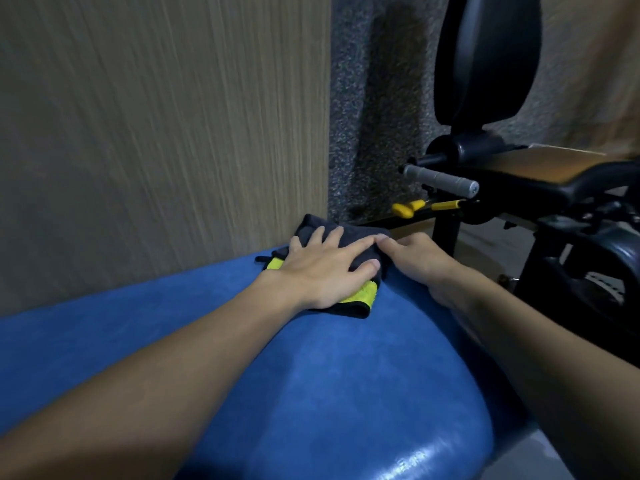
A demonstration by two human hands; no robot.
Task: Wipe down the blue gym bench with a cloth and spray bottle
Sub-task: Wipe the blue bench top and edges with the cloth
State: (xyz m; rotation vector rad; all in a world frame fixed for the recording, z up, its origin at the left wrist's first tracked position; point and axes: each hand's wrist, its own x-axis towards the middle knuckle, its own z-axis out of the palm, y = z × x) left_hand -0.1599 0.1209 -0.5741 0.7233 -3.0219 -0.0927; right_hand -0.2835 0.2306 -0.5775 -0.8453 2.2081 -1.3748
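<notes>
The blue gym bench (311, 375) fills the lower half of the head view, its padded top running away toward the wall. A dark grey cloth with a yellow patch (360, 297) lies at the bench's far end. My left hand (325, 268) presses flat on the cloth with straight, spread fingers. Beside it, my right hand (415, 261) rests on the bench's right edge, its fingertips touching the cloth's right side. No spray bottle is in view.
A wood-grain wall panel (156, 133) stands right behind the bench on the left. A black exercise machine (485, 64) with a grey handle (440, 178) and yellow levers (408, 207) stands close on the right. Speckled grey wall (349, 98) lies between them.
</notes>
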